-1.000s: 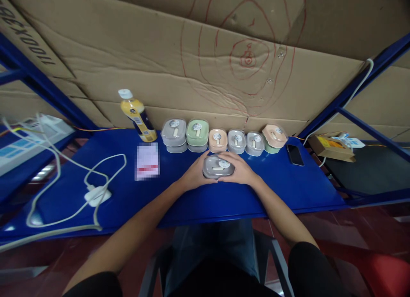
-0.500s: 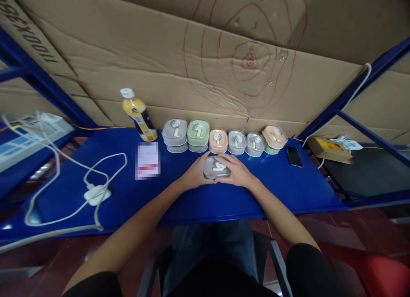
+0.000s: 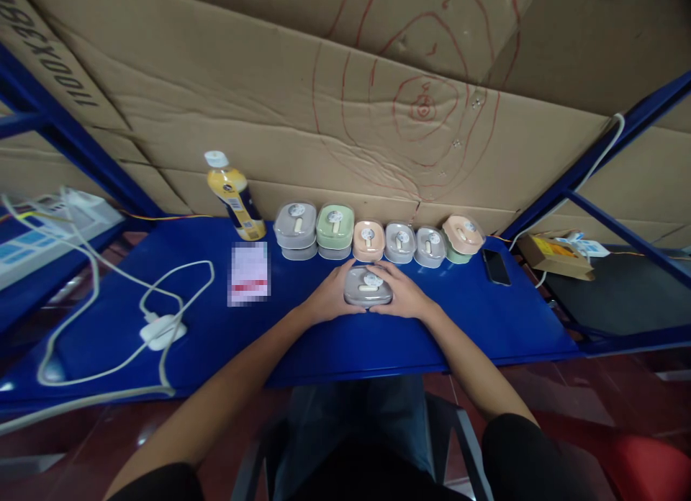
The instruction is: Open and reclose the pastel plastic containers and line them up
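Note:
A grey lidded food container (image 3: 368, 289) with a clear cover and a round label is held near the middle of the blue table. My left hand (image 3: 332, 296) wraps round its left side, thumb at the near edge and fingers toward the back. On the opposite side my right hand (image 3: 404, 292) grips it the same way. Just behind stands a row of similar containers: a grey stack (image 3: 295, 231), a green-topped stack (image 3: 335, 231), a small peach one (image 3: 368, 240), two small grey ones (image 3: 400, 242) and a peach one on green (image 3: 463, 237).
A yellow drink bottle (image 3: 236, 199) and a blurred-out card (image 3: 248, 274) are at the left. White cables and a white adapter (image 3: 163, 332) lie farther left. A phone (image 3: 496, 267) rests at the right. Cardboard (image 3: 242, 91) walls the back, between blue posts.
The container between my hands has shifted slightly, and its lid shows more fully as the right fingers moved toward its side. Both hands still hold it.

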Action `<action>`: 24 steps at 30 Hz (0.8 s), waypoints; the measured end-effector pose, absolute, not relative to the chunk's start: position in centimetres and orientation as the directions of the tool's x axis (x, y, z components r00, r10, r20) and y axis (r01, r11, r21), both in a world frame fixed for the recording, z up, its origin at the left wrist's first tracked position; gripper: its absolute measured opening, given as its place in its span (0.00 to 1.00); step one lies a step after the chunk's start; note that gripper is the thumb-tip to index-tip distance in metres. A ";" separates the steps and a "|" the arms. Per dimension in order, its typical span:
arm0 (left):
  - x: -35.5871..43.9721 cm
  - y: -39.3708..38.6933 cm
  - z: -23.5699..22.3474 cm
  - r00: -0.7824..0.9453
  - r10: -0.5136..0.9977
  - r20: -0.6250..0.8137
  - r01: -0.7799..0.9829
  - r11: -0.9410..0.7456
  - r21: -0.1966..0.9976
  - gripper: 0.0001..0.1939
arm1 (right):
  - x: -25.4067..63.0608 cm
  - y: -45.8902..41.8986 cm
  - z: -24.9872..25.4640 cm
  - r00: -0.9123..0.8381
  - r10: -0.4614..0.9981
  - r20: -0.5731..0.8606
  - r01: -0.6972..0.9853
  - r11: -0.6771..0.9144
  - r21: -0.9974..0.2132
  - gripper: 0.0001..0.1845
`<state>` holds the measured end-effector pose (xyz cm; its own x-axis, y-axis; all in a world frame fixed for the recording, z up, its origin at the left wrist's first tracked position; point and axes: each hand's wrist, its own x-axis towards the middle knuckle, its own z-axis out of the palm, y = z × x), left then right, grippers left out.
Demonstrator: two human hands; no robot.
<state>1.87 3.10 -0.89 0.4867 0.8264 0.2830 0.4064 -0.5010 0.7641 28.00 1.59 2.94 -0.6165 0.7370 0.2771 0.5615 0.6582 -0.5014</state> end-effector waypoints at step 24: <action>2.2 1.1 0.5 0.487 0.781 0.389 0.420 -0.601 0.680 0.41 | 34.1 7.8 6.1 0.433 0.744 0.509 0.900 -0.387 -0.200 0.50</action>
